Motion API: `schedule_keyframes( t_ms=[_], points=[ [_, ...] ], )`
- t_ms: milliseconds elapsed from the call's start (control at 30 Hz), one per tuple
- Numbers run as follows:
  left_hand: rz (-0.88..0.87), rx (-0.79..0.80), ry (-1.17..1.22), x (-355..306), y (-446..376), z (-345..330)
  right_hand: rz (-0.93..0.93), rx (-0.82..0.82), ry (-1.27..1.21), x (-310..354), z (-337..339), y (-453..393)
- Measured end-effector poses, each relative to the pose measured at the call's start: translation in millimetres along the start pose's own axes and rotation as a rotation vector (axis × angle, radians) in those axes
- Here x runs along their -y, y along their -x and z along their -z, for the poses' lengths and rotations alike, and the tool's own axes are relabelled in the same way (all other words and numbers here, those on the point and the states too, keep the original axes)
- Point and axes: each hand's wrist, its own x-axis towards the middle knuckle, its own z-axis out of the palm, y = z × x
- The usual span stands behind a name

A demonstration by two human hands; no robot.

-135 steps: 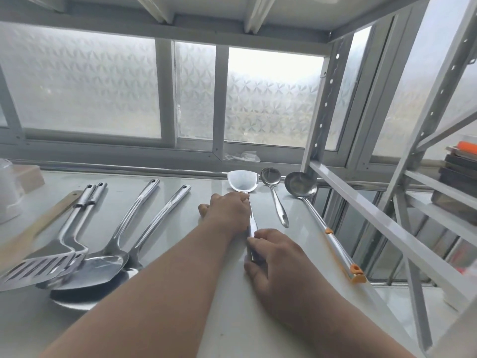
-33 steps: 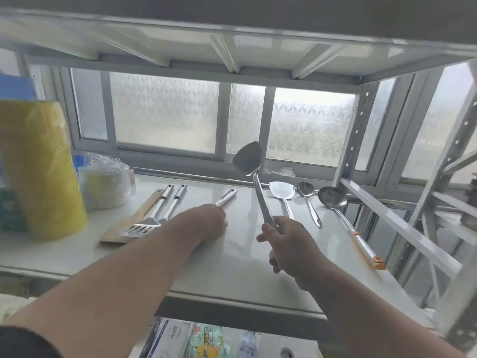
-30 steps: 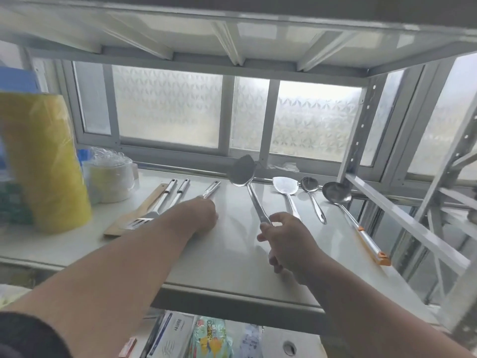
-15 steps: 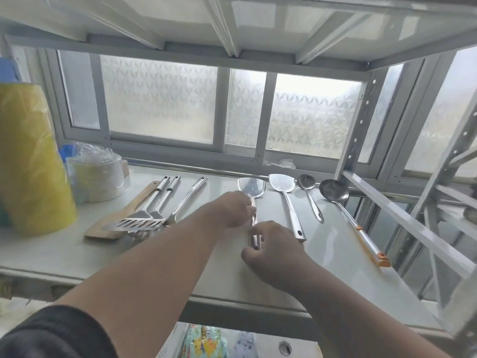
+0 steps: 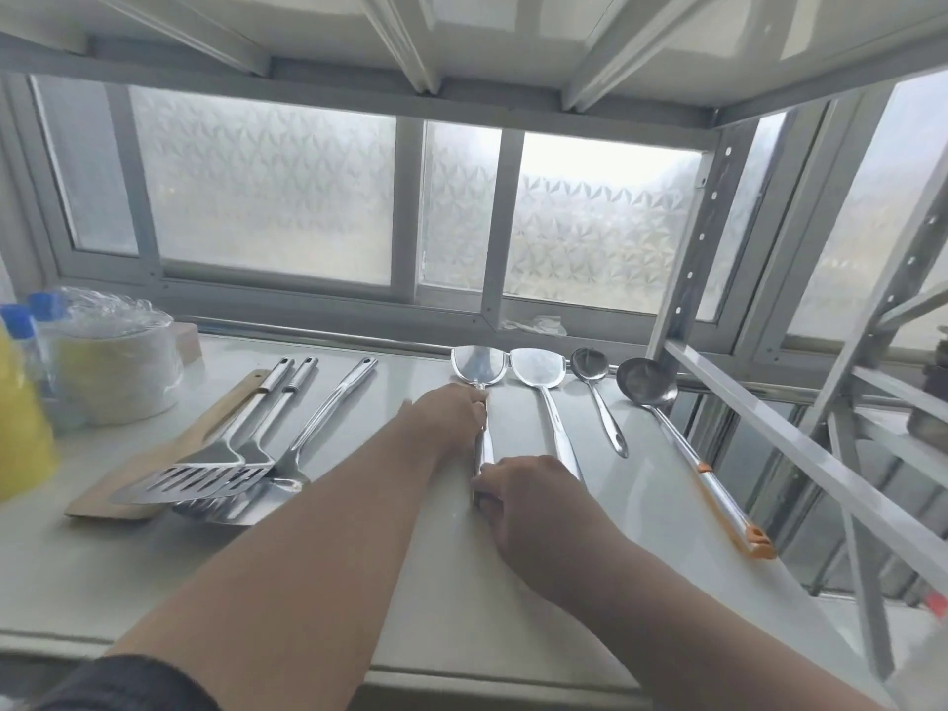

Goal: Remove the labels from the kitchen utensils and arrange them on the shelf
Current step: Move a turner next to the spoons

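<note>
Head view: both hands grasp spatula (image 5: 479, 369) handle; blade points toward window.

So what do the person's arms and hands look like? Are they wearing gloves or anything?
No gloves. The left hand and the right hand are bare, with bare forearms and no rings, watch or bracelet showing. A dark sleeve shows on the left arm at the bottom edge of the picture.

Orange-tipped ladle (image 5: 687, 443), patterned frosted window (image 5: 267, 187)
</note>
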Motion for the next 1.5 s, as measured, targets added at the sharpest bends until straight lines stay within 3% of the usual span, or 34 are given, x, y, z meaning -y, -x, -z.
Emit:
schedule_keyframes(
  t_ms=[100,500,1500],
  points=[
    [0.019,-0.082,0.016,12.4,-14.6,-7.7,0.029,-0.062,-0.045,-1.6,-8.5,-1.9],
    [0.015,-0.121,-0.022,20.3,-26.9,-9.9,0.066,-0.113,-0.094,-7.2,-13.1,-10.3],
    [0.071,-0.092,-0.014,21.0,-33.2,-10.0,0.036,-0.122,-0.027,-6.4,-23.1,-14.2]
  ],
)
